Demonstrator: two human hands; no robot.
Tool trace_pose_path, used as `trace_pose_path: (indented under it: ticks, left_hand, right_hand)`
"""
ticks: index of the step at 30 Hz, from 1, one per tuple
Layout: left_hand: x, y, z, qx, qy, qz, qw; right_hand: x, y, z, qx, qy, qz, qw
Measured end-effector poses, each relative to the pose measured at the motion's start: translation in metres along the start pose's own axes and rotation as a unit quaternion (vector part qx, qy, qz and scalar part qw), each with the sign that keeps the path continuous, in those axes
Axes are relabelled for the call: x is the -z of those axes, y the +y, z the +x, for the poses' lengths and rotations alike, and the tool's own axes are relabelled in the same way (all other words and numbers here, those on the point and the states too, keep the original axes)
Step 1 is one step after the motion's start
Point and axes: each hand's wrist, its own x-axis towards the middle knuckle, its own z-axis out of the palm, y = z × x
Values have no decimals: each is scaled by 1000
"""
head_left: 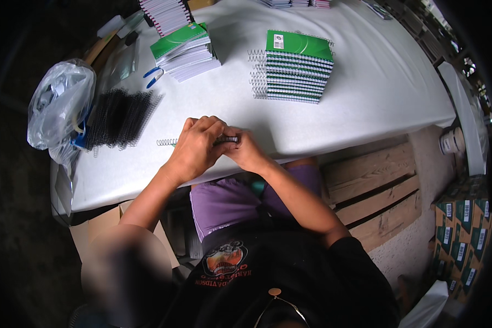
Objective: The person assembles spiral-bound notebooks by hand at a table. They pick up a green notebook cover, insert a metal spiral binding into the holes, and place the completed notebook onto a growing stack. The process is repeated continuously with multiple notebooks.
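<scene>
Near the front edge of the table, both my hands are closed around a small spiral notebook (227, 140). Its bound edge shows between my fingers, and most of its cover is hidden. My left hand (194, 147) grips it from the left and above, fingers bent over it. From the other end, my right hand (247, 153) holds it, close against the left. A wire coil (167, 142) sticks out past my left hand, with a sliver of green beside it.
Loose black coils (123, 120) and a clear plastic bag (63, 104) lie at left. Behind are a stack of unbound green-covered pads (188, 52), blue-handled scissors-like tools (154, 76) and a stack of coiled green notebooks (298, 71). A wooden pallet (372, 186) is below right.
</scene>
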Motion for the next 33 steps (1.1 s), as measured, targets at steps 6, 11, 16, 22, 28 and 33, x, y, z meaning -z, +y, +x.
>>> trace_pose_path:
  ticks: [6, 11, 16, 22, 28, 33]
  left_hand:
    - [8, -4, 7, -39, -26, -5, 999]
    - [1, 2, 4, -68, 8, 37, 997]
    - [14, 17, 7, -36, -2, 100, 994]
    - [39, 43, 36, -50, 231, 222, 946]
    - [-6, 66, 120, 34, 308, -532, 788]
    - [-22, 55, 196, -77, 366, 5, 927]
  right_hand:
    - [0, 0, 0, 40, 7, 8, 999]
    - [1, -12, -4, 38, 11, -26, 999]
    - [8, -33, -8, -71, -79, -67, 992]
    - [45, -64, -18, 174, 155, 35, 972]
    - [109, -125, 43, 278, 343, 92, 893]
    - [175, -79, 61, 106, 560, -120, 813]
